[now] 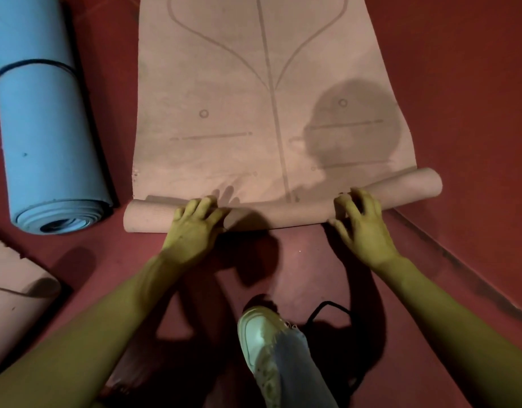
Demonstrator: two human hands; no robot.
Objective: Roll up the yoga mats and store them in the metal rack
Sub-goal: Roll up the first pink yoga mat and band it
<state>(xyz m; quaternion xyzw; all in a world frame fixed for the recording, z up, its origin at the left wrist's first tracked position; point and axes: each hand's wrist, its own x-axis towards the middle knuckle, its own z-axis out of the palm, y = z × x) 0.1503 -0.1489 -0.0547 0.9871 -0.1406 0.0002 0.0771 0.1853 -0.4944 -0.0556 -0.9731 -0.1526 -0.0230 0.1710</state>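
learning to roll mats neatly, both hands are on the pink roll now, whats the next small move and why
Probably push the roll forward another part-turn with both hands together. The left hand and right hand already curl over it, spaced well apart. Only a thin roll has formed, and most of the pink mat lies flat ahead.

Left hand, right hand apparently grip pink mat.

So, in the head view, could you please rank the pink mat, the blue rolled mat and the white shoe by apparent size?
1. pink mat, largest by far
2. blue rolled mat
3. white shoe, smallest, though nearest the camera
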